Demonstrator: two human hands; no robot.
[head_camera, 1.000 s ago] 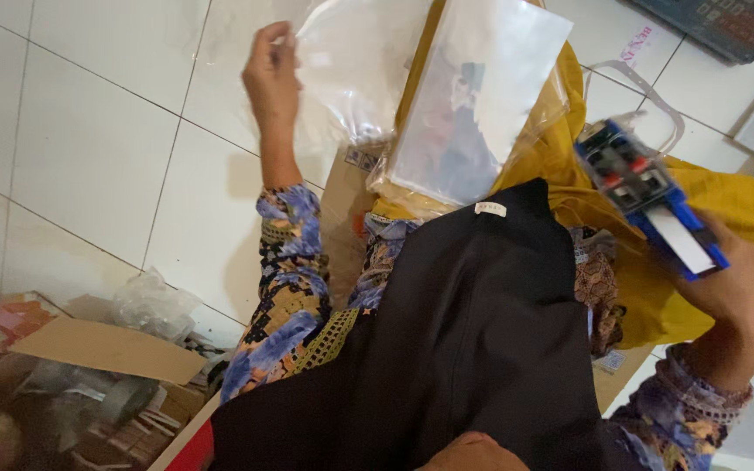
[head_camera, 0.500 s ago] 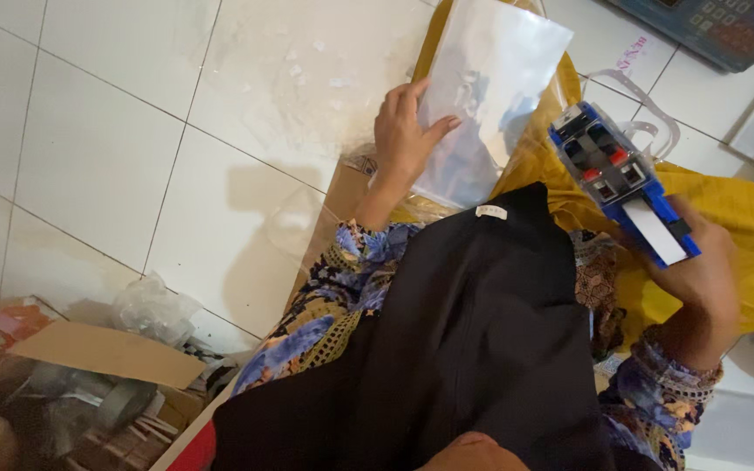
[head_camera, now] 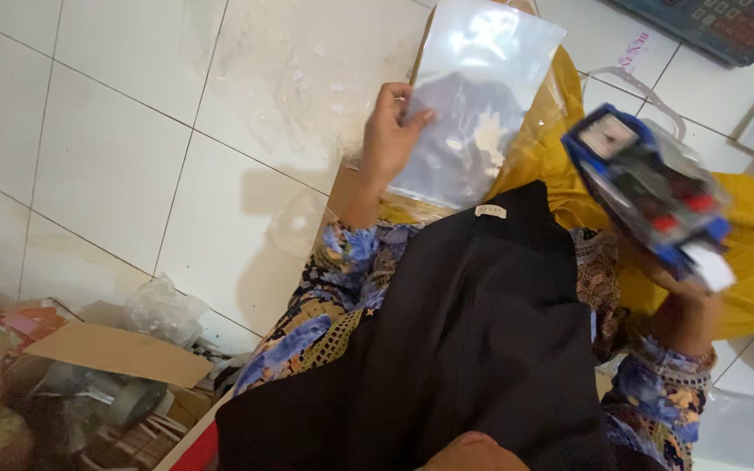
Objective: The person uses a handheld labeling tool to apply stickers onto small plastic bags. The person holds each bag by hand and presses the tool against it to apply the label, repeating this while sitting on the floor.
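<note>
Here I have the left hand (head_camera: 390, 144) pinching the near edge of a clear bag (head_camera: 473, 105), thumb on top and fingers under, so the bag lies flat on the yellow cloth (head_camera: 752, 235) with its side turned toward me; something dark shows through the plastic, but I cannot tell what. The right hand (head_camera: 687, 305) is closed around the grip of a blue tape dispenser (head_camera: 652, 187), raised off to the right and clear of the bag, well apart from the left hand. A black garment (head_camera: 464, 340) with a small white label lies over my lap, just below the bag, and it covers much of the space between my patterned sleeves. On the tiled floor (head_camera: 89, 139) to the left lie loose clear plastic sheets (head_camera: 307, 78), and further down sits an open carton (head_camera: 106, 353) with crumpled plastic beside it. The garment's bulk and the raised dispenser crowd the room around the bag.
</note>
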